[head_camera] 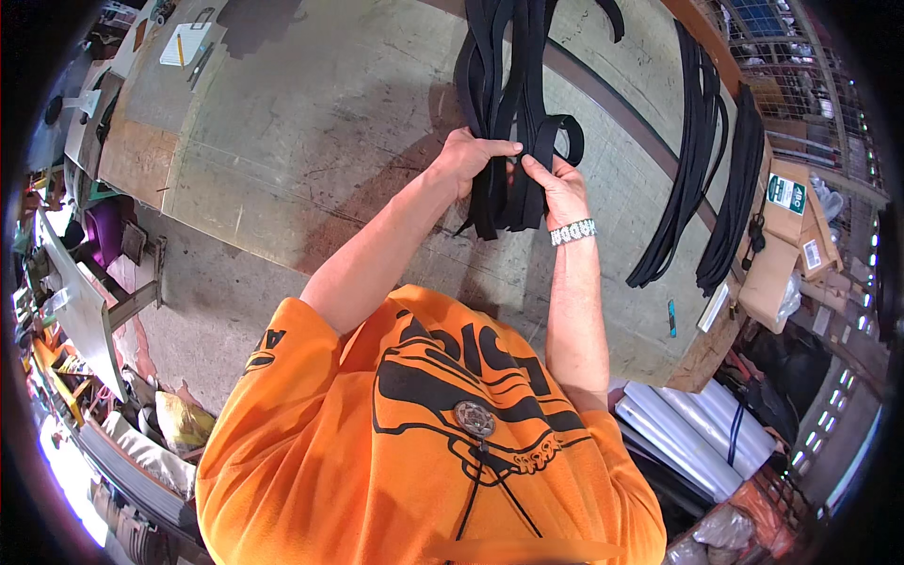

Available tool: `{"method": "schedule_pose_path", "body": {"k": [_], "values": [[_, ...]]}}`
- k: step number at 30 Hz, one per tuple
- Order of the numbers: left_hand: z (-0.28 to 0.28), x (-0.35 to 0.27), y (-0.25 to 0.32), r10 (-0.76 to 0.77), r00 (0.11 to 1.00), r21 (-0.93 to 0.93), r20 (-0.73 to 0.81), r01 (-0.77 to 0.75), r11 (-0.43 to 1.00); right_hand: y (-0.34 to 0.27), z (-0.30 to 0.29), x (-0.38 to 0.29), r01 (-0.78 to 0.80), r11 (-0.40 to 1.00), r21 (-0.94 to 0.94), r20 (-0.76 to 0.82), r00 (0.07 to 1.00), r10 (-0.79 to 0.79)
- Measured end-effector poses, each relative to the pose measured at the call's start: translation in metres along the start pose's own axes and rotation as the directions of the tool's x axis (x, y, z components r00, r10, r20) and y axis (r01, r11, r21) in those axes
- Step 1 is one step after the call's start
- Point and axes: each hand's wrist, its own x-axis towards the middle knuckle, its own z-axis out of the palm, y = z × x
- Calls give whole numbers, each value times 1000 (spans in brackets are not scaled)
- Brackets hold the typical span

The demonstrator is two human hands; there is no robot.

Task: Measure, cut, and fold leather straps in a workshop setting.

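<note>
A bundle of long black flat strips (503,85), webbing or cut fabric, hangs between my two hands over the worktable (339,141). My left hand (472,157) grips the bundle from its left side, thumb laid across the front. On the other side my right hand (559,185) holds it near the lower ends, its thumb tip close to the left thumb. One strip curls into a loop just above the right hand. The ends fan out below both hands. Most of the fingers are hidden behind the strips.
Two more bundles of black strips, one inner (681,162) and one outer (738,191), lie along the table's right side. Near them is a blue-handled cutter (671,319). Cardboard boxes (770,261) and clear plastic rolls (696,431) stand beyond the edge. A notepad (185,44) with a pencil lies far left.
</note>
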Motion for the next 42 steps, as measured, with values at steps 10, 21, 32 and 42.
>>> {"method": "schedule_pose_path", "body": {"k": [10,21,32,42], "values": [[-8,-3,7,85,996,41,20,-85,996,-11,8,-6,2,994,106,-5,1000,-1],[-15,-6,14,127,992,10,16,-127,992,-13,-2,-3,75,997,-16,-112,991,-76],[-30,14,11,-78,996,-184,49,85,979,-14,0,-2,49,997,61,-42,998,-46],[11,3,15,-40,999,-131,6,40,991,-15,1,0,59,997,39,-19,998,-58]]}}
